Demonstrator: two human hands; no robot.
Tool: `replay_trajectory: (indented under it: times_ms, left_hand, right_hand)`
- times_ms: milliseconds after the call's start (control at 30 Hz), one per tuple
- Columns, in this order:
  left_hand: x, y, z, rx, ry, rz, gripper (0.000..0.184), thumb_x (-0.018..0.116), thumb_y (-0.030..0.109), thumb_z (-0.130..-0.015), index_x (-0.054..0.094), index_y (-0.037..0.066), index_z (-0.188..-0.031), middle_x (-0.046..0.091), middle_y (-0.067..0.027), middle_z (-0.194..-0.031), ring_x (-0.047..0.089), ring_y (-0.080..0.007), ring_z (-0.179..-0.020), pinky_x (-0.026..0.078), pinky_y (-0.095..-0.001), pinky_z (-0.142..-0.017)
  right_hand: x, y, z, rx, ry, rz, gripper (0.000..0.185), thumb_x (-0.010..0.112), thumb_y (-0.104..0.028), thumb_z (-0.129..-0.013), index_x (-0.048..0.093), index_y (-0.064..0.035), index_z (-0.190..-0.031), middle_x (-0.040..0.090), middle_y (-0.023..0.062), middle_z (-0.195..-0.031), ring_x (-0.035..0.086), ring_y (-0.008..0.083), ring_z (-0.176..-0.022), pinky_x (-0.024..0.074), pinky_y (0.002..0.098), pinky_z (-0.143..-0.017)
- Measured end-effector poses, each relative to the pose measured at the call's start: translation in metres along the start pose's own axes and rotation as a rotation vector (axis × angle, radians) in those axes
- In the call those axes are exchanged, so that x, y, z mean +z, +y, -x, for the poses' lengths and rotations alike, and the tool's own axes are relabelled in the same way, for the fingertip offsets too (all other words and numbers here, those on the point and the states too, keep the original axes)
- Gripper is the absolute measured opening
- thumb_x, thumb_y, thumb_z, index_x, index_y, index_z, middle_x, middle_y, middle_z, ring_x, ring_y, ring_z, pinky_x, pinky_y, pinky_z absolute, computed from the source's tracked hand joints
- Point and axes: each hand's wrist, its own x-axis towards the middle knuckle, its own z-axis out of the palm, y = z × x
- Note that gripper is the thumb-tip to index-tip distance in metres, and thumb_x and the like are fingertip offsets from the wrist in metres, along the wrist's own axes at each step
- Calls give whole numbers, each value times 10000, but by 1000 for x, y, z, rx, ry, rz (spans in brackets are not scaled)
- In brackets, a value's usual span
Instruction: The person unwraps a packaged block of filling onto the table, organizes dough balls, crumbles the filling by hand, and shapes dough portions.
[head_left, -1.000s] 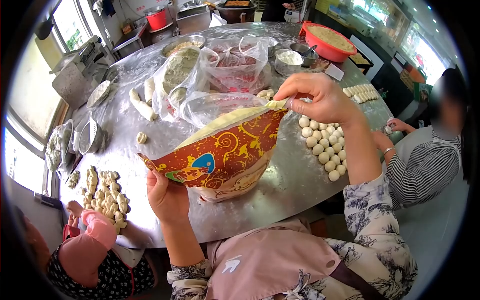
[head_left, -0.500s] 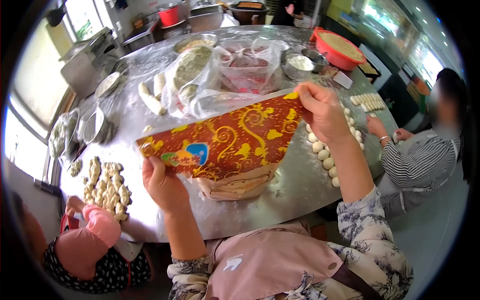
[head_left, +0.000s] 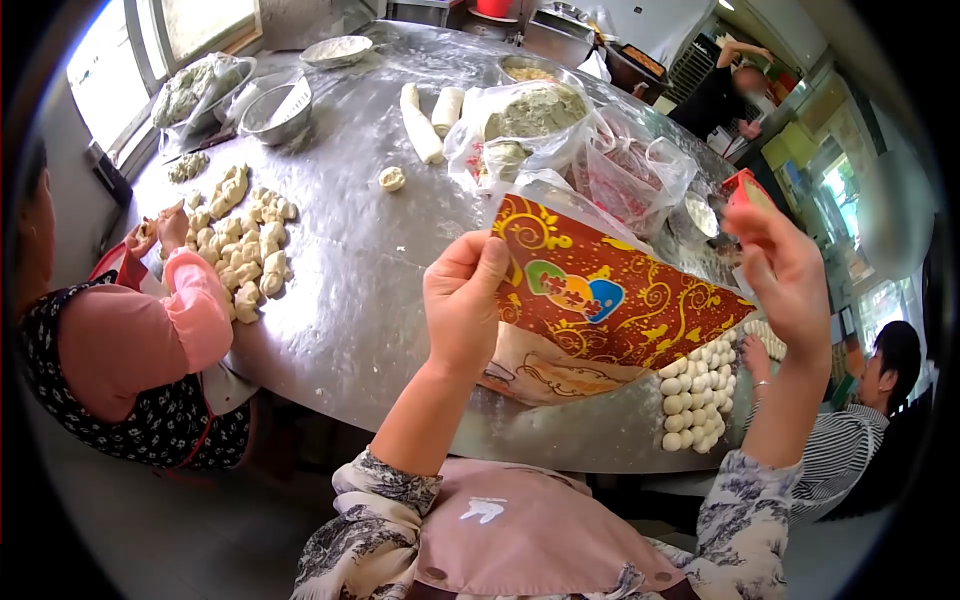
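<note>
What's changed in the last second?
Right hand: gripped the printed bag's right top corner; now blurred beside it, seemingly let go. The view swung left and rolled, so the scene sits further right and tilted in frame. Unchanged: left hand on the bag's left edge; dough balls and dough pieces on the table.

Big silvery metal table (head_left: pixel 345 230) with a curved edge, kinda smudged white in spots. Got lumpy pale dough pieces (head_left: pixel 235 250) bunched at left, round white dough balls (head_left: pixel 690 400) at right, two long white dough rolls (head_left: pixel 421 126) farther back.
</note>
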Motion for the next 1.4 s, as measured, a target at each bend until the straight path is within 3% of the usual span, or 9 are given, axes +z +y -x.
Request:
replay_trajectory:
  times_ms: [100,167,367,600,667,767,933,1067,1400]
  left_hand:
    - [1,4,2,-18,-20,-23,157,584,132,-974,635,-5,-916,623,5,-797,519,-41,-706,418,-181,-653]
    - [-1,8,2,-34,-22,-68,148,582,122,-973,637,-3,-915,622,8,-792,519,-41,-709,421,-183,-653]
    - [-7,11,0,-25,-47,-88,128,575,97,-969,632,-7,-920,612,23,-786,522,-42,-734,440,-199,-671]
    - [-9,7,-8,82,-208,-243,120,546,89,-978,619,-2,-950,618,18,-813,513,-38,-761,457,-221,-688]
    - [-8,8,-7,122,-260,-308,141,519,95,-1000,612,-11,-991,630,16,-893,532,-38,-815,469,-203,-735]
    - [-4,1,-8,355,-187,-464,34,587,29,-908,611,10,-894,614,-99,-725,564,-166,-631,456,-289,-598]
    - [10,8,-1,649,-54,-644,131,596,-52,-839,527,1,-741,481,-86,-641,453,-196,-559,380,-295,-523]
    - [19,4,2,742,7,-672,165,575,-111,-752,484,9,-684,422,-106,-605,407,-246,-504,341,-324,-467]
    - [36,-9,-7,890,-55,-751,136,532,-126,-688,560,4,-720,449,-102,-586,451,-254,-490,390,-303,-468]
  right_hand:
    - [47,-51,-51,-301,-170,195,358,673,-310,-870,656,2,-1044,681,155,-913,661,196,-800,506,315,-676]
    - [76,-83,-78,-284,-366,172,330,649,-298,-862,663,30,-903,652,171,-746,626,217,-626,486,340,-574]
    - [112,-114,-125,-209,-884,297,301,593,-218,-868,616,55,-741,509,118,-543,471,147,-493,408,317,-498]
    - [112,-127,-125,201,-1055,225,231,575,-149,-852,611,42,-726,514,30,-547,466,75,-504,387,246,-470]
    - [111,-128,-122,208,-1038,260,239,579,-151,-848,606,48,-719,511,33,-543,466,73,-504,394,250,-474]
    - [109,-124,-117,130,-1003,288,239,582,-143,-833,599,53,-696,501,37,-532,446,76,-490,385,261,-465]
    - [105,-114,-100,-104,-857,258,225,590,-113,-783,571,47,-625,433,31,-493,384,69,-476,332,270,-440]
    - [107,-99,-81,112,-664,94,292,615,-176,-741,525,34,-560,381,28,-491,365,55,-510,320,285,-441]
    - [94,-86,-55,609,-483,-296,253,609,-163,-828,627,10,-645,554,37,-565,487,83,-435,351,243,-394]
